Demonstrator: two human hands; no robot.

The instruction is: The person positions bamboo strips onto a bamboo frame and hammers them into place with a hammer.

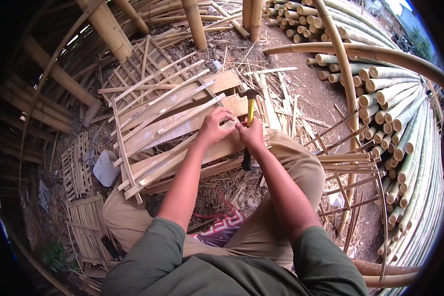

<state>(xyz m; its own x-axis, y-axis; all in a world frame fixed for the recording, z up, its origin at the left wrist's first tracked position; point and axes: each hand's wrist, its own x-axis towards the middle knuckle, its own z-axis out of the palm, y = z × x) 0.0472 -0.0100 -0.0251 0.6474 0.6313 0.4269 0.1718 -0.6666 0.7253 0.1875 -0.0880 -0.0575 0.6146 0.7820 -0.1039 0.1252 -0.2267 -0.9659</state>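
My right hand is closed around a claw hammer. The hammer stands head away from me, its yellow shaft above my fingers and its black grip end below them. Close beside it, my left hand has its fingertips pinched together near my right thumb; whatever is between them is too small to make out. Under both hands lies a frame of split bamboo slats, the long slats crossed by a strip at the left end. Wide wooden boards lie beneath the slats.
Cut bamboo poles are stacked along the right. A slatted bamboo piece stands by my right knee. More slat panels lie at left, near a pale block. Upright bamboo posts rise at the back. Scraps litter the ground.
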